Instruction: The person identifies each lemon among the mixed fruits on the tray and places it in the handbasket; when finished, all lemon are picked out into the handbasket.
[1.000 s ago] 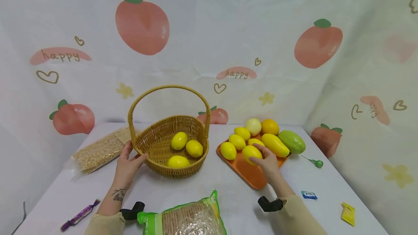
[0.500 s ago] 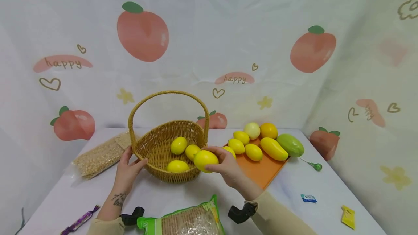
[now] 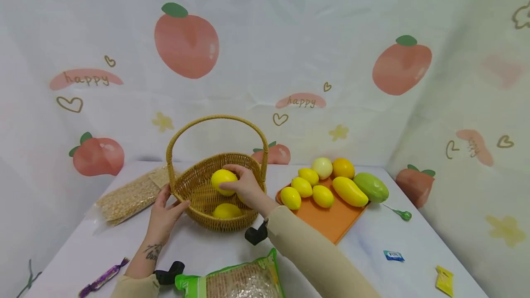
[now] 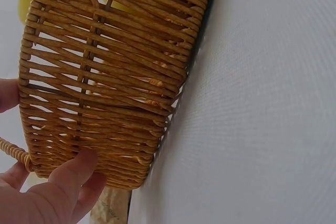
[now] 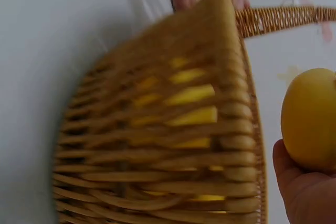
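Note:
In the head view, my left hand [image 3: 163, 217] grips the left side of a wicker basket [image 3: 232, 225] with a tall arched handle. The left wrist view shows its fingers [image 4: 73, 174] against the outer weave and the thumb at the rim. My right hand [image 3: 250, 186] holds a lemon [image 3: 222, 182] between thumb and fingers, over the basket's opening. Another lemon [image 3: 227, 211] lies inside near the front wall; more yellow shows through the weave in the right wrist view, where the held lemon [image 5: 311, 119] is beside the rim.
An orange tray [image 3: 327, 224] at right carries several lemons [image 3: 323, 196], a mango [image 3: 349, 191], an orange [image 3: 343, 168] and a pale round fruit [image 3: 322, 168]. A green papaya-like fruit [image 3: 371, 187] sits at its edge. Bagged grains [image 3: 128, 197], another bag [image 3: 240, 279] and small wrapped sweets [image 3: 393, 255] lie around.
My right hand has carried a lemon from the orange tray leftward to over the basket. The left hand stays at the basket's left side.

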Tool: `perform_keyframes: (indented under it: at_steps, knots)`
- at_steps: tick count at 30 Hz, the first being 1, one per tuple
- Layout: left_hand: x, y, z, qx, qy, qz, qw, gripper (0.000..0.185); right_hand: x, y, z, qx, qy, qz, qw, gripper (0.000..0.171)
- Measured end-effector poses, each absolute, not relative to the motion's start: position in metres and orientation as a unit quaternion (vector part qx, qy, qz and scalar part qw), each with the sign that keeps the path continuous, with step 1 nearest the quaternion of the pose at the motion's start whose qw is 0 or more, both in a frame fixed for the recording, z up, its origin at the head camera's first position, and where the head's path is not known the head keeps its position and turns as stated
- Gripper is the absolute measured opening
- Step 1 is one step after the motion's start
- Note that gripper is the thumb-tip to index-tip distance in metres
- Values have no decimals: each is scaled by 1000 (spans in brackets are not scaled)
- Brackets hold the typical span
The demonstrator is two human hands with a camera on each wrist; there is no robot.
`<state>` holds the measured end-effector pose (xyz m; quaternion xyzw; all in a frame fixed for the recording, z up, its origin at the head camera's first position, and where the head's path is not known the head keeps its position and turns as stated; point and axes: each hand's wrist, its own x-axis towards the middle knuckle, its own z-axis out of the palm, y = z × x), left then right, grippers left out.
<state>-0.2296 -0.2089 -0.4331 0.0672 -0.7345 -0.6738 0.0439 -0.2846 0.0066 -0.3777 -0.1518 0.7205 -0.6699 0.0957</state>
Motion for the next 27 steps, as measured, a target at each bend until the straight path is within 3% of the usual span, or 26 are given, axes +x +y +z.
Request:
perform_keyframes:
  at_steps: [16, 27]
  knots:
    - [-222, -206, -443, 69, -747, -660, 33, 83, -287, 16, -391, -114, 721, -678, 83, 51]
    - [-234, -209, -434, 60, -741, -667, 52, 81, -270, 59, -376, -139, 660, -736, 60, 48]
